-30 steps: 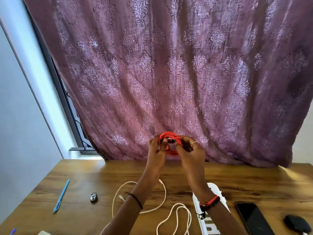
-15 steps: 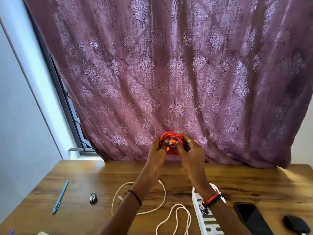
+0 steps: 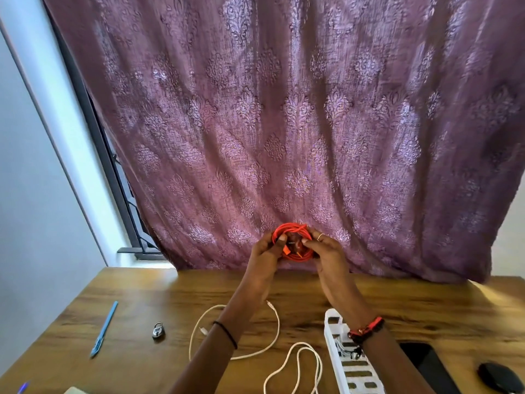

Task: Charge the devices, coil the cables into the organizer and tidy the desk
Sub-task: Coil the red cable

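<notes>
While raised above the desk [image 3: 147,305], left hand [image 3: 265,257] and right hand [image 3: 326,255] grip red cable coil [image 3: 292,237].

Daylight glows through the purple curtain [image 3: 284,123], which is backlit; the desk [image 3: 426,314] below is dimmer, with a sunlit patch at its far right. Wide-angle distortion slants the window frame [image 3: 113,166]. The fingers [image 3: 312,243] look soft, perhaps motion blur.
</notes>
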